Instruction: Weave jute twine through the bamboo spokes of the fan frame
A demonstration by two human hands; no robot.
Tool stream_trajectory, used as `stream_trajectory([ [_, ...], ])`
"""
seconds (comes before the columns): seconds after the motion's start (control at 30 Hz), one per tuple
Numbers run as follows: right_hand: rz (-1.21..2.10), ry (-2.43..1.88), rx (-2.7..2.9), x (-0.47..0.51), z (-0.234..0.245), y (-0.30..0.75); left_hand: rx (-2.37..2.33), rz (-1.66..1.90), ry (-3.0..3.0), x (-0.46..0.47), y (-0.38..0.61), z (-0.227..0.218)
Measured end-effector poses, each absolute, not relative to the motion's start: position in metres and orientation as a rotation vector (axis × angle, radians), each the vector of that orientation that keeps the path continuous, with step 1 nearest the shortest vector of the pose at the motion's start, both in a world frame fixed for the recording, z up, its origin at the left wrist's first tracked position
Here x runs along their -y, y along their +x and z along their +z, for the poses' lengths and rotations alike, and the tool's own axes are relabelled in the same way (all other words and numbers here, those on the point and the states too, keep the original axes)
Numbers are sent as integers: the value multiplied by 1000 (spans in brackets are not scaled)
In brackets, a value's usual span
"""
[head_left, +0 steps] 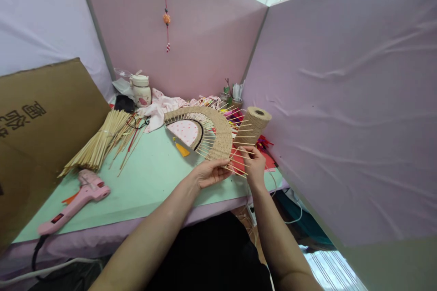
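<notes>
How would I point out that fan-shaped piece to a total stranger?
Find the pale green tabletop, then the left hand near its front. It grips the fan-shaped piece. Unlike the stick bundle, this has sticks radiating through a curved, woven tan band.

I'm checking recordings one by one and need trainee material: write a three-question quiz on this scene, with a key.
1. True or false: the left hand holds the woven piece by its yellow tassel.
2. Which is nearest the pink glue gun: A) hanging ornament, B) stick bundle, C) lidded jar?
3. Fill in: in this picture, the twine spool stands to the woven piece's ____.

Key: 1. False; 2. B; 3. right.
</notes>
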State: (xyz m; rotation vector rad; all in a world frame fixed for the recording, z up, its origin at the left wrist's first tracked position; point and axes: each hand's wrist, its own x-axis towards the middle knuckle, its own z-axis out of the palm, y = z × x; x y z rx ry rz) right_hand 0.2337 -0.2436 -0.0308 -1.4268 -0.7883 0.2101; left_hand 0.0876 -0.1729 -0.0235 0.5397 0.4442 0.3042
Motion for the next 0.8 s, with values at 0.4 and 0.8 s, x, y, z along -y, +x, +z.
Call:
stream_trajectory([
  [0.4, 163, -1546, 862, 271, -30, 248, -375, 168, 629, 163, 82, -25],
  [0.8, 359, -1667, 1057, 320, -8, 250, -435, 244, 594, 166, 85, -27],
])
